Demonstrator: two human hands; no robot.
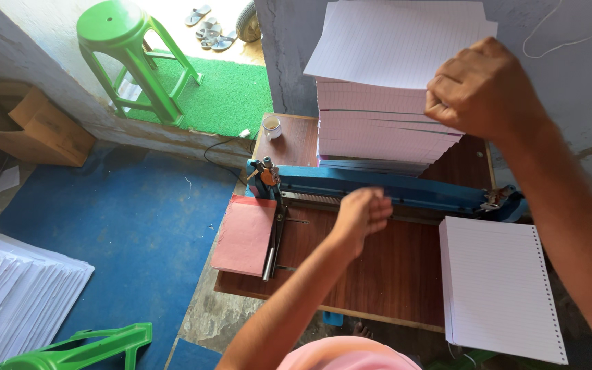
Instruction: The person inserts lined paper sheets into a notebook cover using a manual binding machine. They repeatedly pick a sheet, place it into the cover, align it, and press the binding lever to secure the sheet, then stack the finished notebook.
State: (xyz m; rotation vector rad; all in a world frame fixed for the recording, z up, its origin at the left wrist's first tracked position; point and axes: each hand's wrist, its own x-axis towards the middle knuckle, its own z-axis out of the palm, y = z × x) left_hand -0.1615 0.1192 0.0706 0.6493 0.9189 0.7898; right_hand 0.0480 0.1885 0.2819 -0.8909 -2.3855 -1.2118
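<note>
The tall stack of lined sheets point(378, 123) stands at the worktop's point(378, 274) far edge behind the blue punching machine point(392, 188); the right hand point(484, 89), grip pinched on its top sheets point(395, 41), should peel off an even, square batch. The left hand point(363, 212), fisted at the machine's bar, should steady it

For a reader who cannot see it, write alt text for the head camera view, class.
A person's right hand pinches ruled sheets off a tall stack of lined white paper, while the left hand, closed in a fist, reaches to a long blue punching machine on a brown wooden table. A punched pile of ruled paper lies at right.
</note>
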